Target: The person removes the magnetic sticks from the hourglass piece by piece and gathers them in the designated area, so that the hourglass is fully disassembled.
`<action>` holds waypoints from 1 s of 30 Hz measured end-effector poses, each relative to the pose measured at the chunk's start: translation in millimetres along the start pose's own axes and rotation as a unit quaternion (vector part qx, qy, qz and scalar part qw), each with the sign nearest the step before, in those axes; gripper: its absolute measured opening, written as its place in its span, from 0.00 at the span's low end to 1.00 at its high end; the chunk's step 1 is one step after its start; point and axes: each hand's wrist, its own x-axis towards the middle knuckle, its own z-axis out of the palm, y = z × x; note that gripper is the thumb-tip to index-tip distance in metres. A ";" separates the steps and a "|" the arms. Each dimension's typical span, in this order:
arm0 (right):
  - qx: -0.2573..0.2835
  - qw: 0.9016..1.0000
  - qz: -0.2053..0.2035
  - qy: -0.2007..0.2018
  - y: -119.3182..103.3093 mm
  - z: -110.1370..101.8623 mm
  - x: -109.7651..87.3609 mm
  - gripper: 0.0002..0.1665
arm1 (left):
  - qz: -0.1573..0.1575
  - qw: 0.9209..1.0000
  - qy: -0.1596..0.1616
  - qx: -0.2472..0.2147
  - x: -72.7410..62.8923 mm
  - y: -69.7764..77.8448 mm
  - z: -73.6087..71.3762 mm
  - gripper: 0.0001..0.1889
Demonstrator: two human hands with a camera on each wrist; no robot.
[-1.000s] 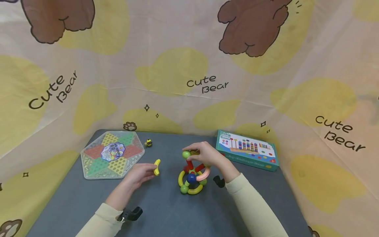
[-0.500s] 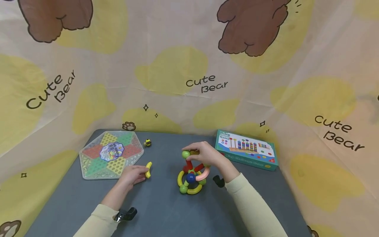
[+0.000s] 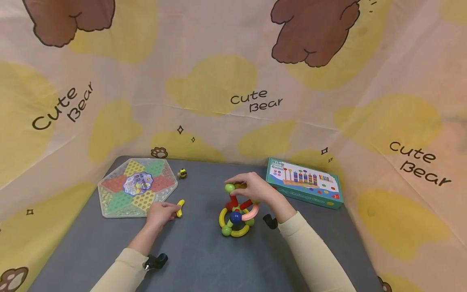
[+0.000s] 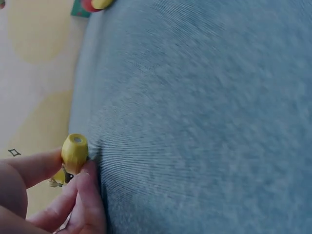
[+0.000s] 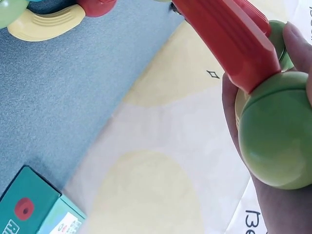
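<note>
- 2 holds on. Left grip [image 3: 159,214] pinches a yellow curved piece [image 3: 180,208] between thumb and fingers, just beside the near right corner of the hexagonal case [image 3: 136,188]. Piece touching the bench [image 3: 204,259] or not: can't tell.
- Right grip [image 3: 256,190] has fingers curled around the top of the ball-and-rod build [image 3: 236,217], at a green ball [image 5: 275,139] and red rod [image 5: 229,44]. Exact contact partly hidden. Build's base sits on the bench, nearer the right side.
- Yellow piece: likely light, stiff plastic. Smooth, so could slip; breakage risk looks low. Take it mid-length, ends left bare. Left wrist view shows a small pale disc [image 4: 77,140] in 1 end, maybe a magnet; expect some pull near a mate if so.
- Build: probably light too, rigid parts, joints the weak spot. Hold ball and rod together, gentle, no side twist.
- Nearby: black-and-yellow toy [image 3: 183,173] behind the left grip, green game box [image 3: 304,184] beyond the right.
</note>
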 end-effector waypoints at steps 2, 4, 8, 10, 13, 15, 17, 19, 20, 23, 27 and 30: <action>0.001 1.000 0.001 0.000 0.0 -0.2 -0.2 0.23 | 0.013 0.999 0.014 0.038 -0.1 0.2 -0.2 0.15; 0.004 1.000 0.001 0.001 0.2 -0.3 -0.2 0.23 | 0.024 0.998 0.020 0.058 -0.8 0.9 -0.4 0.15; 0.005 1.000 -0.001 0.001 0.4 -0.3 0.3 0.23 | 0.027 0.998 0.024 0.058 -2.9 3.2 -1.7 0.15; 0.004 1.000 -0.001 0.001 0.3 -0.3 0.6 0.23 | 0.028 0.998 0.028 0.057 -4.0 3.9 -3.0 0.15; 0.005 1.000 -0.002 0.001 -0.6 -0.5 0.3 0.24 | 0.031 0.997 0.031 0.057 -6.1 4.8 -5.3 0.16; 0.006 1.000 -0.001 0.001 -1.2 -0.7 0.1 0.24 | 0.034 0.997 0.032 0.057 -7.4 5.3 -6.2 0.16; 0.006 1.000 -0.001 0.001 -1.7 -0.8 -0.1 0.24 | 0.046 0.996 0.037 0.068 -8.8 6.3 -6.2 0.15; 0.005 1.000 -0.001 0.001 -1.7 -0.7 -0.1 0.24 | 0.066 0.993 0.044 0.083 -10.3 8.9 -5.1 0.15; 0.005 1.000 -0.002 0.001 -1.7 -0.5 -0.1 0.24 | 0.077 0.992 0.047 0.089 -11.6 10.9 -4.0 0.15; 0.004 1.000 -0.004 0.002 -1.6 0.0 -0.1 0.24 | 0.117 0.988 0.037 0.092 -16.4 20.0 1.0 0.13; 0.004 1.000 -0.003 0.003 -1.1 0.5 0.0 0.23 | 0.158 0.986 -0.015 0.058 -26.6 37.5 15.1 0.13; 0.000 1.000 0.001 0.005 0.2 1.1 -0.1 0.23 | 0.181 0.981 -0.065 0.032 -36.2 50.9 34.8 0.13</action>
